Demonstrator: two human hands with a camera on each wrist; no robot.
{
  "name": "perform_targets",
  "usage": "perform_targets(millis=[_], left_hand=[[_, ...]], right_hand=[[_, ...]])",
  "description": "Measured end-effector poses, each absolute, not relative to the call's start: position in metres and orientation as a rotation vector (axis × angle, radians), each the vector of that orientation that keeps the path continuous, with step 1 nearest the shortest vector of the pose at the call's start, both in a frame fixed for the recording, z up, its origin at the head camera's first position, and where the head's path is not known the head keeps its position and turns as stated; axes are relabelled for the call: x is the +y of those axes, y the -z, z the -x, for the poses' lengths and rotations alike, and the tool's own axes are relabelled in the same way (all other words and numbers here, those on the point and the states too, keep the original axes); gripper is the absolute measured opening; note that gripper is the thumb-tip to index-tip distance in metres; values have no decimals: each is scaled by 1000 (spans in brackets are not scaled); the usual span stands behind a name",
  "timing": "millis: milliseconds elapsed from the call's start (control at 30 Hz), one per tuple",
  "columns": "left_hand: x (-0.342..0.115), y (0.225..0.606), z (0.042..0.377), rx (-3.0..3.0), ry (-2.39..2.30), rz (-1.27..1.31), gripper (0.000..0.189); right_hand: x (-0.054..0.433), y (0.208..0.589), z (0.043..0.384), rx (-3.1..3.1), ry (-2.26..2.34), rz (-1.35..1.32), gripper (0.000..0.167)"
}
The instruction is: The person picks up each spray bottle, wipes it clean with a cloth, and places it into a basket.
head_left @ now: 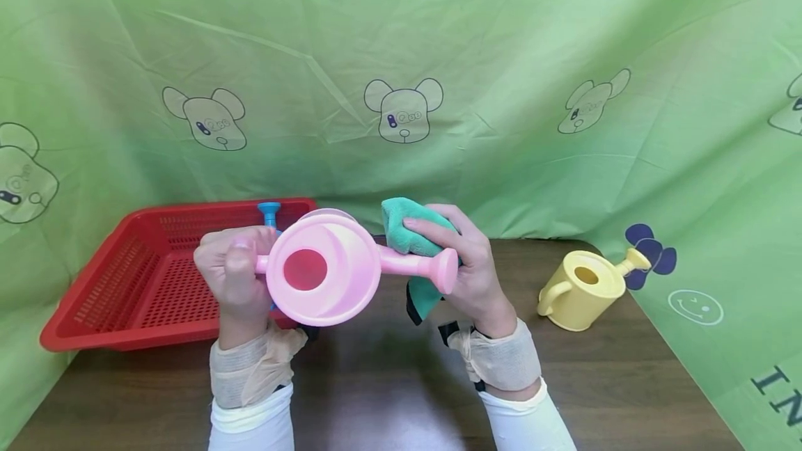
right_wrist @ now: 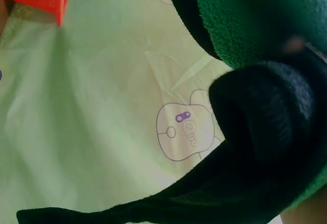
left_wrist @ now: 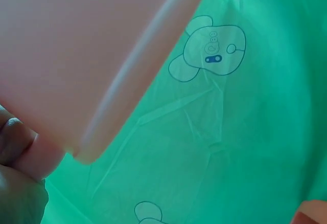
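A pink watering can (head_left: 360, 284) is held up above the table, its top tipped toward the head camera and its spout to the right. My left hand (head_left: 234, 270) grips it by the handle; in the left wrist view the can's pale wall (left_wrist: 87, 55) fills the upper left. My right hand (head_left: 470, 263) holds a green cloth (head_left: 407, 228) against the spout, fingers over the cloth. Dark-edged folds of the cloth (right_wrist: 250, 24) fill the right of the right wrist view and hide the fingers there.
A red plastic basket (head_left: 144, 333) stands at the left, with a blue item (head_left: 269, 211) in it, mostly hidden. On the right of the brown table (head_left: 388, 395) stands a yellow watering can (head_left: 579, 305). Green printed fabric (head_left: 401, 33) hangs behind.
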State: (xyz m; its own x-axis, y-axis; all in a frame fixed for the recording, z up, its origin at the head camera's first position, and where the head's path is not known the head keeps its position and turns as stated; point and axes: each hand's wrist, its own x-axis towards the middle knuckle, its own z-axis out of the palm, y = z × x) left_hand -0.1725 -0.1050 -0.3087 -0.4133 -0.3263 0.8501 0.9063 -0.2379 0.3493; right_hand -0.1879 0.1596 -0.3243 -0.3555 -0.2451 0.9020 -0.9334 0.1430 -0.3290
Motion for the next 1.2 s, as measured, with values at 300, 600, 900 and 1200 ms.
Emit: perform_targets(millis=[300, 600, 900, 1200], left_hand=[[-97, 308, 173, -1066, 1834, 866, 38], [-92, 307, 172, -1068, 1875, 846, 40], [-88, 305, 171, -1059, 1923, 708, 43], [-82, 300, 170, -1092, 1931, 526, 43]], right_hand=[[160, 324, 186, -1817, -1209, -1137, 38], [159, 325, 184, -1867, -1160, -1131, 42], [156, 327, 183, -1913, -1061, -1038, 41], [155, 327, 185, -1811, -1081, -1026, 32]])
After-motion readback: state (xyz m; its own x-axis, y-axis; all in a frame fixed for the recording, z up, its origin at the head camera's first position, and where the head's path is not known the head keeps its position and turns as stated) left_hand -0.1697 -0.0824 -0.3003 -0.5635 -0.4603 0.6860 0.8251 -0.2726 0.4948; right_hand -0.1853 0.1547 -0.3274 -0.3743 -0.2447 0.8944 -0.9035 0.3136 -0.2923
